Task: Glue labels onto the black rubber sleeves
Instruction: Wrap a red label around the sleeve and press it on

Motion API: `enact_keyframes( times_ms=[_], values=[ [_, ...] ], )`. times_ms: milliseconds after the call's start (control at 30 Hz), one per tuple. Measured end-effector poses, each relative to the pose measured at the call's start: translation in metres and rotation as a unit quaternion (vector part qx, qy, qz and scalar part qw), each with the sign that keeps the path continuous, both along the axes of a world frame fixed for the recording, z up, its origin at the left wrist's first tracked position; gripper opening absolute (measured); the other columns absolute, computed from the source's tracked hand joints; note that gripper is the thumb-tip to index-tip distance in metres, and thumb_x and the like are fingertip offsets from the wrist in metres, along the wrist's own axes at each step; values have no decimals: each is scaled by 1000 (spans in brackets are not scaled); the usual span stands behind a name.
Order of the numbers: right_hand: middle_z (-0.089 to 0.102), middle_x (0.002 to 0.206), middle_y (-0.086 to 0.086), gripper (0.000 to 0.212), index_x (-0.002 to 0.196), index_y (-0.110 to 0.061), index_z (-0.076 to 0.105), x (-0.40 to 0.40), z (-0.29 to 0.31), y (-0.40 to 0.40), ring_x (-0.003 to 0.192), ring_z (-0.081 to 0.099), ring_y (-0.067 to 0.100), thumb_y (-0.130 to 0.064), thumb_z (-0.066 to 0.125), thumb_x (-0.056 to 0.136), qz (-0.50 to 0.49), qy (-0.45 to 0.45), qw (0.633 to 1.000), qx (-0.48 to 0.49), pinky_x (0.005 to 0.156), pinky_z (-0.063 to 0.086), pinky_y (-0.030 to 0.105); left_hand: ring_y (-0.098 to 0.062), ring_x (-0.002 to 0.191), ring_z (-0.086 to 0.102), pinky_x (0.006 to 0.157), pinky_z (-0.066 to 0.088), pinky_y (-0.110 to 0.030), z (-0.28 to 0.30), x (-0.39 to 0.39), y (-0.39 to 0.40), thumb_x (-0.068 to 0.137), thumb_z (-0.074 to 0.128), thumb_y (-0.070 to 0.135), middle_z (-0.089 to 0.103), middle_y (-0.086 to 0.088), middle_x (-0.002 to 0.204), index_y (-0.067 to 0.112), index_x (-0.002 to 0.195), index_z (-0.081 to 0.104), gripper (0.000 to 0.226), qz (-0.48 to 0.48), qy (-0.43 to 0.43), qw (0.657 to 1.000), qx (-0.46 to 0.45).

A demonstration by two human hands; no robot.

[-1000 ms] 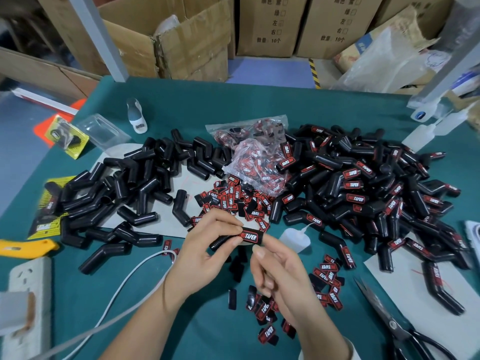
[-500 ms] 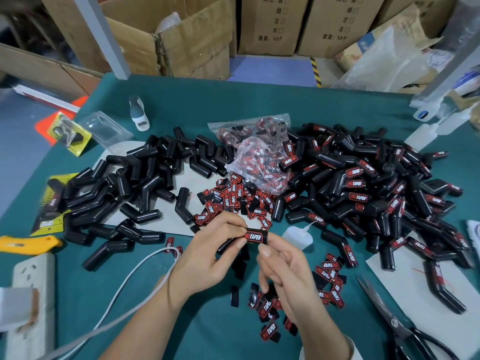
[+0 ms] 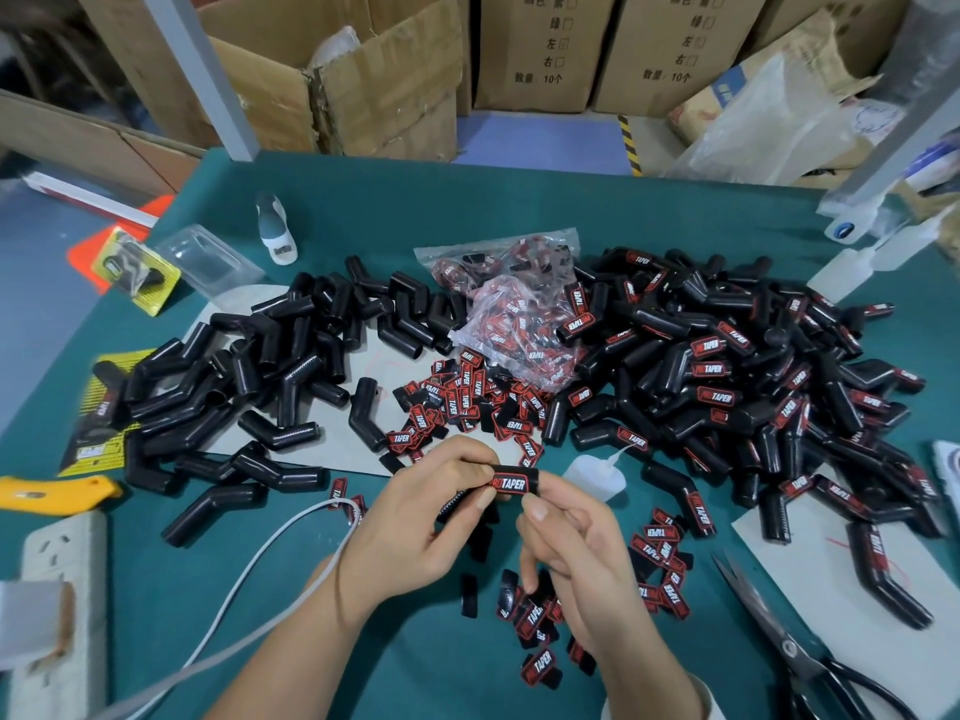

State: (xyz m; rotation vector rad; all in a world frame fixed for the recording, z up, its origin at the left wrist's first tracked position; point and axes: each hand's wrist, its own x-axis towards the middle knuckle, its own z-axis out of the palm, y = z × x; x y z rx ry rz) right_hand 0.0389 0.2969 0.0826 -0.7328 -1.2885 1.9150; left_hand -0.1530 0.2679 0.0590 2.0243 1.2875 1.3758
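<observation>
Over the green table, my left hand (image 3: 415, 517) grips a bent black rubber sleeve (image 3: 460, 504) whose upper end carries a red-and-black label (image 3: 511, 483). My right hand (image 3: 566, 532) pinches that labelled end, its thumb beside the label. Bare sleeves (image 3: 249, 381) lie heaped on the left. Labelled sleeves (image 3: 737, 387) are piled on the right. Loose labels (image 3: 467, 402) lie just beyond my hands, and more labels (image 3: 535, 621) lie under my right wrist. A small white glue bottle (image 3: 592, 475) lies right of my hands.
A clear bag of labels (image 3: 519, 309) sits mid-table. Scissors (image 3: 779, 631) lie at the lower right on white paper (image 3: 810, 553). A yellow knife (image 3: 47, 493), a power strip (image 3: 62, 558) with white cable (image 3: 234, 610) and a white tool (image 3: 275, 228) lie left. Cardboard boxes (image 3: 363, 75) stand behind.
Both hands stay together on the labelled sleeve and have drifted only slightly; my right thumb keeps against the label's end.
</observation>
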Motion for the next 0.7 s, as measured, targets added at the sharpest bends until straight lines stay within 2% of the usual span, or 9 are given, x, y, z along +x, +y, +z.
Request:
enact_keyframes(
  times_ms=[533, 700],
  values=[
    [32, 56, -21, 39, 133, -13, 69, -1, -3, -1, 52, 31, 5, -33, 60, 101, -10, 8, 1000, -2, 50, 45, 28, -16, 100, 63, 90, 50, -28, -6, 0, 1, 110, 51, 20, 61, -1, 118, 14, 114, 53, 8, -8, 1, 1000, 4],
    [31, 56, -21, 39, 133, -14, 69, -1, -3, -1, 52, 31, 5, -33, 60, 101, -12, 7, 1000, 0, 50, 45, 28, -19, 97, 63, 83, 54, -35, -8, -1, 1, 109, 51, 19, 61, 1, 118, 15, 114, 52, 7, -12, 5, 1000, 4]
  ],
)
